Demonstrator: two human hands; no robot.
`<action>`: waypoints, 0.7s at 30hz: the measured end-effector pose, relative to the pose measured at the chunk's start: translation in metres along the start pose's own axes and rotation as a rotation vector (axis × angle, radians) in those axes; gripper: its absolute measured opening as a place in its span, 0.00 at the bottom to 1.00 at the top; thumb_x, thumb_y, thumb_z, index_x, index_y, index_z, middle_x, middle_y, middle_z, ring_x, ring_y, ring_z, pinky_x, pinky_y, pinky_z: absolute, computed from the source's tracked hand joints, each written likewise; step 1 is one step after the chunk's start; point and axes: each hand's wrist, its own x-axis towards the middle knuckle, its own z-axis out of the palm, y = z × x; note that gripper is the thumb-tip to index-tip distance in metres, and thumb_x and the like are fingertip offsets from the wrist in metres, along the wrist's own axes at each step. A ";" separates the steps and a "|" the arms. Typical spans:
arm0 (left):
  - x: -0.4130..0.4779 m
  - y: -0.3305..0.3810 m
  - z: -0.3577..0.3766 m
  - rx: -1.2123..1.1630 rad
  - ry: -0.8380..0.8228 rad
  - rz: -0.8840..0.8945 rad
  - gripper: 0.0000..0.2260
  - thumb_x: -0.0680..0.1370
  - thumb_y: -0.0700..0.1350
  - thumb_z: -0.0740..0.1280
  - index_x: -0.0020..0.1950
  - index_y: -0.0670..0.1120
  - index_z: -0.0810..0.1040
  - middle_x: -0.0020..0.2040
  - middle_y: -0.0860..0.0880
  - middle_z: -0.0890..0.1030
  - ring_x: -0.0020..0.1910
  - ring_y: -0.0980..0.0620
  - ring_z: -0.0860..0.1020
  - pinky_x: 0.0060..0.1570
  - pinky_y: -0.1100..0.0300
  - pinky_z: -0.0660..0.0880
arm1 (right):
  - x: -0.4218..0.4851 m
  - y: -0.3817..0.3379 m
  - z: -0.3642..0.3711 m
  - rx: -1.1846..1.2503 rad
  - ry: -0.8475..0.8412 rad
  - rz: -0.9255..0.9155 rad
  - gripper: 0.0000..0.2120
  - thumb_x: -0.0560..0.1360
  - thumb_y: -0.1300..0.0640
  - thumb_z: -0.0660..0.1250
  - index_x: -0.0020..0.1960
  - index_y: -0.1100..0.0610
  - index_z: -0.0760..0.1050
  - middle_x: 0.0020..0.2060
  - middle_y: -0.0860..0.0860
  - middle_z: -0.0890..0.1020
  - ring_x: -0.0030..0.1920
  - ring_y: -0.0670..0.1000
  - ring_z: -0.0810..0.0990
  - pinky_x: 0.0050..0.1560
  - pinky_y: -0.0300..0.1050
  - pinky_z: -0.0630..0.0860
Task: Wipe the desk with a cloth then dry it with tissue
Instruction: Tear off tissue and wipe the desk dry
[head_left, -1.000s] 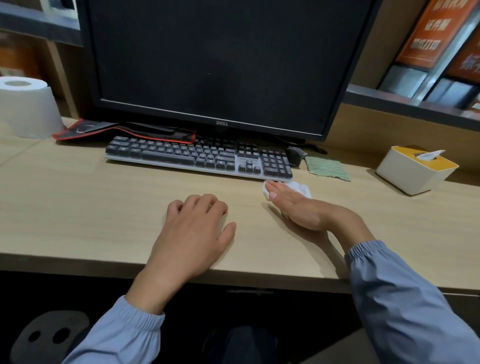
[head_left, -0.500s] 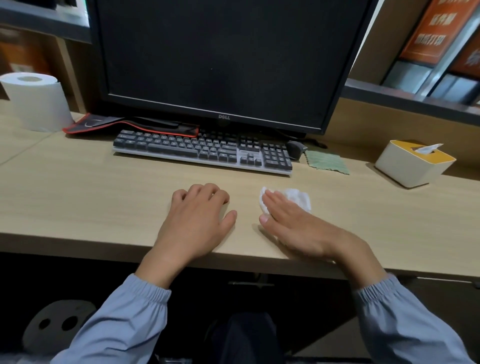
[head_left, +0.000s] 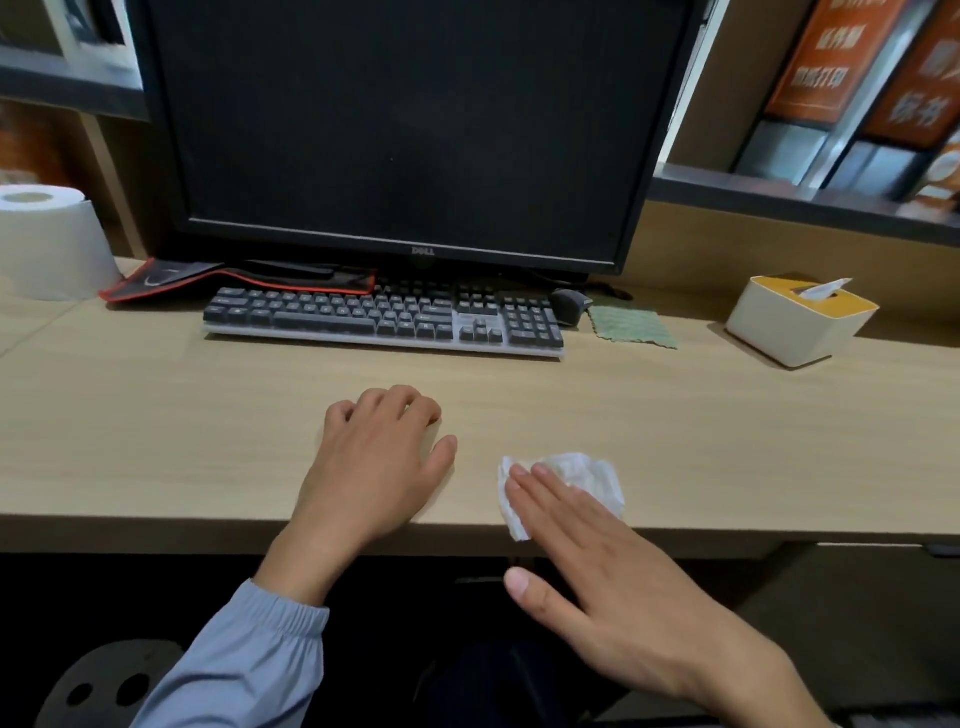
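The crumpled white tissue (head_left: 576, 478) is pressed flat against the desk (head_left: 156, 441) by the right hand (head_left: 613, 587). The fingers (head_left: 545, 493) are laid out straight on top of the wad, nothing is curled round it, and the thumb is held out past the front edge. The tissue itself sits right at that front edge, one corner drooping over it.

The left hand (head_left: 374, 467) is rested palm down just beside, fingers loosely bent, nothing held; the desk is simply being steadied against.

Further back, the green cloth (head_left: 631, 325) is seen lying spread out beside the mouse (head_left: 569, 304) at the right end of the keyboard (head_left: 384, 317), untouched by either hand. So the wiping step is judged finished and the drying step is the one in hand.

How much is dried cannot be told: no wet sheen is visible anywhere on the wood. The stretches to the far left and to the right, toward the tissue box (head_left: 800, 322), are likely left to be covered, and a fresh sheet is ready in that box if one is needed.
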 end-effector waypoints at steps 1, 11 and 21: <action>0.000 0.001 -0.001 -0.009 0.008 -0.003 0.19 0.83 0.62 0.54 0.68 0.57 0.73 0.67 0.58 0.73 0.68 0.53 0.70 0.68 0.49 0.62 | 0.001 -0.001 0.000 0.006 0.001 0.006 0.35 0.82 0.30 0.41 0.82 0.42 0.32 0.78 0.31 0.31 0.74 0.31 0.26 0.80 0.40 0.36; 0.001 -0.002 0.000 -0.067 0.010 -0.020 0.17 0.84 0.60 0.55 0.69 0.58 0.73 0.68 0.60 0.72 0.70 0.55 0.68 0.69 0.51 0.60 | 0.076 0.017 -0.026 0.094 -0.112 0.033 0.32 0.85 0.35 0.42 0.84 0.45 0.37 0.80 0.34 0.34 0.76 0.30 0.30 0.77 0.37 0.33; 0.001 -0.002 0.000 -0.109 0.078 -0.020 0.12 0.85 0.55 0.56 0.63 0.56 0.75 0.61 0.61 0.75 0.64 0.55 0.70 0.65 0.53 0.61 | 0.180 0.040 -0.056 0.084 -0.119 0.015 0.30 0.87 0.40 0.42 0.85 0.48 0.40 0.84 0.43 0.39 0.82 0.42 0.37 0.77 0.42 0.37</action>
